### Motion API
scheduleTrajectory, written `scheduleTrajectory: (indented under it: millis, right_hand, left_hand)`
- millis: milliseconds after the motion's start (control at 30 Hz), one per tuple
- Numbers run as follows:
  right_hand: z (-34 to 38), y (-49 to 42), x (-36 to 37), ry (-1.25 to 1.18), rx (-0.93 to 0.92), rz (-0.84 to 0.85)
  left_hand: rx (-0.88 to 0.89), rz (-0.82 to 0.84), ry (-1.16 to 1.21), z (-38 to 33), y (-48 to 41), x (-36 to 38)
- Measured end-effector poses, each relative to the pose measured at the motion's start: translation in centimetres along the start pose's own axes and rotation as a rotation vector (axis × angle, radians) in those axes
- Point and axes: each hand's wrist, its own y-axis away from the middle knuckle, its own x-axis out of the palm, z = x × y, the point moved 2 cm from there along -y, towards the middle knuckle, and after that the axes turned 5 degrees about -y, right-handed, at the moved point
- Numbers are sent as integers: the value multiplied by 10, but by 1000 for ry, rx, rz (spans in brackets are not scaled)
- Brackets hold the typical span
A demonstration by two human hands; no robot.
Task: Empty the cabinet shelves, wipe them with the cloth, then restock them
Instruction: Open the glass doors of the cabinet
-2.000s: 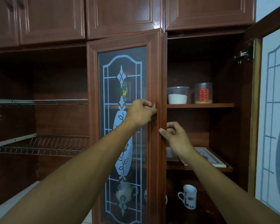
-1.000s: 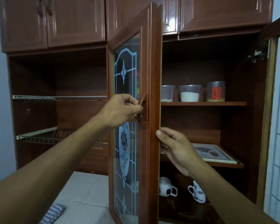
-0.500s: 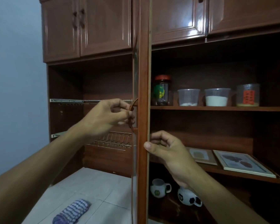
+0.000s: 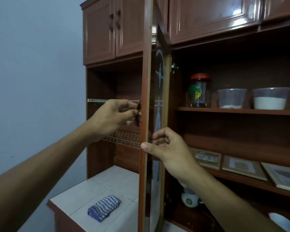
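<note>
leaving cloth folded on tabletop, untouched | pinching handle with left hand fingers | steadying door, edge-on, by curling right hand fingers round its edge | advising: easing it fully wide, minding hinge, before reaching jar, tubs, frames sitting on shelves

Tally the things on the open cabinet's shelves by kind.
Jar: 1
Tubs: 2
Pictures: 3
Mugs: 2
Total: 8 in view; the frame cuts the shelves off at right.
</note>
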Motion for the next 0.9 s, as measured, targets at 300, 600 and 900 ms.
scheduleTrajectory:
  millis: [300,600,900]
  right_hand:
    - [0,-17,47,72,-21,-42]
    - [-5,-29,70,102,-35,-56]
    - [-9,-43,91,122,-47,-69]
  left_hand:
    - [-99,-68,-149,16,-2,-27]
    - [-142,-141,-93,29,-5,-35]
    - [-164,-161,-79,40,-6,-44]
